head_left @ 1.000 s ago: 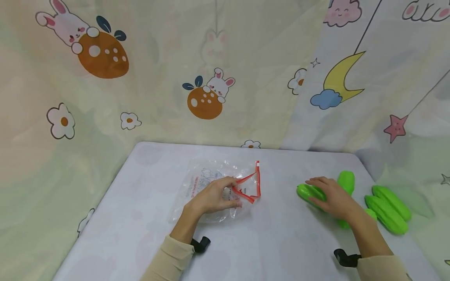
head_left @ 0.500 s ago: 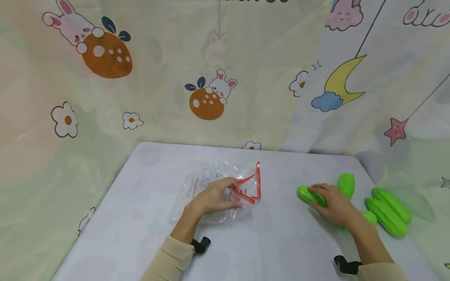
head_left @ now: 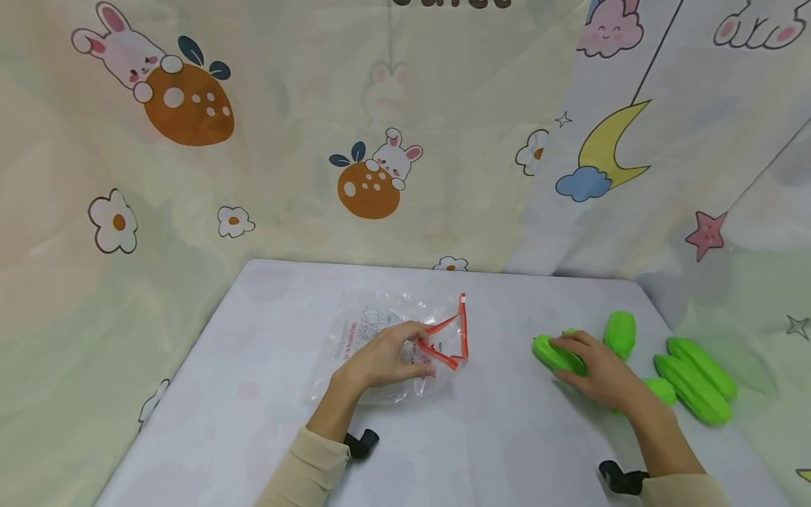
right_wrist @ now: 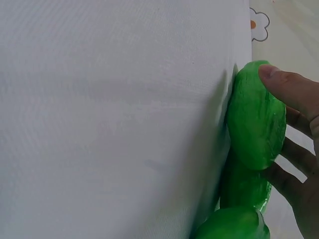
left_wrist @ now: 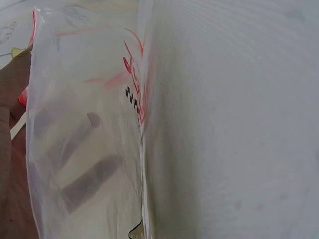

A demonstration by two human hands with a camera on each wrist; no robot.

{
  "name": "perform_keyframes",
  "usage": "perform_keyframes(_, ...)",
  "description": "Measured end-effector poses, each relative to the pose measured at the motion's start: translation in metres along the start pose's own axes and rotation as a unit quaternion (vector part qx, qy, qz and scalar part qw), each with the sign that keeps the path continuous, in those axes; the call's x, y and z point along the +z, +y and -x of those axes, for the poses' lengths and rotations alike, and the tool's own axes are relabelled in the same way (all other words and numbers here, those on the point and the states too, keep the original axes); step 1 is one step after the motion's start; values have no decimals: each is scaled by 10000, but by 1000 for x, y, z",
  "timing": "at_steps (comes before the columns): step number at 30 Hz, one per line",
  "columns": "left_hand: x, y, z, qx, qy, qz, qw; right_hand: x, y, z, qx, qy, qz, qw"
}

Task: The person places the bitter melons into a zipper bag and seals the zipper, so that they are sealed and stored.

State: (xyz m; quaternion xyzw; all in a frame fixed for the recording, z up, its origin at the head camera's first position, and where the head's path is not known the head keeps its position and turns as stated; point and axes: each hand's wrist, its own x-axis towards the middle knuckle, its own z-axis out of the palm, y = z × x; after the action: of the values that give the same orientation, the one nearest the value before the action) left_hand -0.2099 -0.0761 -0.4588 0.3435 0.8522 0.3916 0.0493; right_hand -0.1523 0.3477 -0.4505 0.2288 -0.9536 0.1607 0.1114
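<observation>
A clear plastic zip bag (head_left: 374,317) with a red zip strip (head_left: 465,331) lies on the table left of centre. My left hand (head_left: 383,355) holds it near its mouth, thumb and fingers spread around the opening. In the left wrist view the bag's clear film (left_wrist: 89,124) covers part of that hand. On the right, my right hand (head_left: 598,370) grips a glossy green toy cucumber (head_left: 552,352), its thumb on the near side. The right wrist view shows the thumb pressing this cucumber (right_wrist: 255,119) near its upper end, with fingers behind it.
More green cucumbers lie around the right hand: one behind it (head_left: 619,334), one partly hidden by the wrist (head_left: 662,389), and a side-by-side pair (head_left: 693,391) near the table's right edge. A printed cloth (head_left: 285,141) hangs behind the white table (head_left: 481,436).
My right hand has drawn slightly down and its thumb and fingers have settled around the cucumber. My left hand and the bag stay in place.
</observation>
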Motion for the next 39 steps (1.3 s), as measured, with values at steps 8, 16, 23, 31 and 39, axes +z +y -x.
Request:
perform_keyframes(8, -1, 1, 3, 18, -17, -24, 10000, 2, -3, -3, -59, 17, -63, 10000)
perform_keyframes(16, -2, 0, 2, 18, 19, -105, 9999, 4, -3, 0, -79, 56, -118, 9999)
perform_keyframes(23, -6, -3, 2, 169, 124, 97, 9997, 7, -6, -3, -236, 110, -206, 9995)
perform_keyframes(31, -7, -5, 4, 104, 118, 88, 9998, 17, -15, -16, -313, 255, -336, 9986)
perform_keyframes(39, -4, -4, 3, 102, 111, -88, 9998, 23, -22, -27, -315, 582, -418, 9969)
